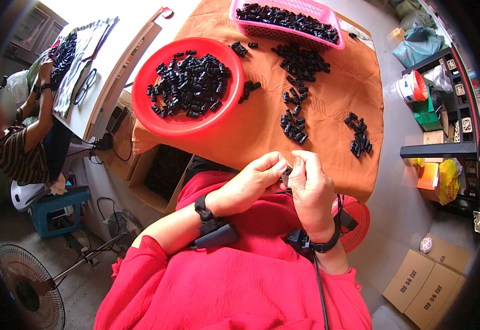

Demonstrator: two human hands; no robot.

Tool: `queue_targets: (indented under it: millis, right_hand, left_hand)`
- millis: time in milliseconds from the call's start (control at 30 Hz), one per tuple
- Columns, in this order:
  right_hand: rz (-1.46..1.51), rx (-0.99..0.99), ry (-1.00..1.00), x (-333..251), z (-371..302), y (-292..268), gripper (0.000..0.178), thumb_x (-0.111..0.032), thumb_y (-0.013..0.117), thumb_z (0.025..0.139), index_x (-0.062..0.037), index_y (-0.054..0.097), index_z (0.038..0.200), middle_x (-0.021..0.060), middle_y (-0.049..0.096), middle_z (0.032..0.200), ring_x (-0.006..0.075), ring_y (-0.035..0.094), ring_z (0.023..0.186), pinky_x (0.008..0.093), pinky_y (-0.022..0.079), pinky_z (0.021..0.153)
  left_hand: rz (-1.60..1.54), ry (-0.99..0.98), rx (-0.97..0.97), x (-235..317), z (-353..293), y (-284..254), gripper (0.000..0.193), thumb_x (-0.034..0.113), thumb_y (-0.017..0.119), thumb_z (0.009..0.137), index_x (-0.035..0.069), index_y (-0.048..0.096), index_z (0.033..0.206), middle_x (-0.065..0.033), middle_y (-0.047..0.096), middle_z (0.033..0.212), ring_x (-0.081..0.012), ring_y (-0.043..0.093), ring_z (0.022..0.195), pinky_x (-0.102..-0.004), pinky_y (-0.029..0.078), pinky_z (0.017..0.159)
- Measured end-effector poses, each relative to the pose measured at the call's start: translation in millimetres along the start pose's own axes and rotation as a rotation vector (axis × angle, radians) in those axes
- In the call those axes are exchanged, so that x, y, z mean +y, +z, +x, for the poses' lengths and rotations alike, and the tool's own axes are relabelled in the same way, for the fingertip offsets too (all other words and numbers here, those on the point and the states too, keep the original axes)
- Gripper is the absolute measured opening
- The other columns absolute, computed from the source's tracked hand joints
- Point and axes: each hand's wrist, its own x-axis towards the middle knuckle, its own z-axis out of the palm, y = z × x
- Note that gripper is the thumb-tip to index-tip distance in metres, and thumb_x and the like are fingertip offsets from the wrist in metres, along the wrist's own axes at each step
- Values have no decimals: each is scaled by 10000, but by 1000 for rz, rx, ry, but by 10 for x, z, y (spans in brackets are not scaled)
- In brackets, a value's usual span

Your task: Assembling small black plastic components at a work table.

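My left hand [255, 183] and my right hand [312, 186] meet over my lap at the table's near edge. Between their fingertips is a small black plastic part [288, 171], mostly covered by the fingers; both hands pinch it. Just beyond them on the orange cloth [251, 140] lies a small heap of similar black parts [294, 127], with a bigger pile [301, 63] farther off. A separate cluster of black parts [360, 135] rests to the right. To the left, a red round basin [142, 104] is heaped with such parts.
A pink basket [333, 47] of black parts stands at the far edge. An open cardboard box [138, 179] sits below the table's left side. Another person [22, 132] works at a white table on the left. A fan [29, 294] stands lower left; shelves [438, 150] line the right.
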Motion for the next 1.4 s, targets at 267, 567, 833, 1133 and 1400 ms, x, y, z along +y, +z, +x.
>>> queue_targets:
  millis: [267, 567, 833, 1133, 1400]
  right_hand:
    - [-21, 146, -53, 69, -1, 9, 175, -97, 586, 950, -60, 595, 1121, 171, 626, 684, 325, 668, 628, 417, 501, 539]
    - [173, 76, 52, 59, 23, -155, 148, -77, 527, 998, -44, 607, 1118, 98, 591, 634, 202, 635, 552, 334, 482, 509]
    - [116, -34, -13, 35, 17, -65, 118, -109, 559, 976, -47, 602, 1067, 174, 651, 711, 330, 685, 643, 407, 512, 532]
    - [20, 1, -14, 39, -1, -5, 129, -118, 572, 960, -60, 595, 1073, 188, 650, 706, 359, 679, 655, 443, 510, 542]
    - [1, 6, -14, 38, -7, 11, 122, -114, 574, 956, -63, 594, 1065, 189, 649, 704, 366, 675, 655, 447, 510, 542]
  left_hand:
    - [24, 47, -14, -58, 6, -36, 173, 294, 509, 1036, 125, 543, 1025, 55, 526, 873, -33, 482, 763, -179, 422, 662]
    - [-133, -108, 14, 16, -8, -37, 204, 293, 542, 1017, 94, 588, 1015, 51, 546, 822, -35, 439, 679, -176, 368, 598]
    - [-119, -90, -16, 45, 0, -30, 190, 293, 538, 1021, 110, 580, 998, 55, 537, 840, -35, 468, 724, -178, 391, 622]
    - [-64, -60, -28, -39, 21, -84, 160, 285, 513, 1035, 138, 556, 988, 68, 529, 859, -34, 501, 755, -183, 434, 651]
    - [-52, -40, -4, -25, 5, -29, 167, 252, 476, 1052, 119, 555, 991, 34, 543, 857, -38, 483, 743, -172, 393, 618]
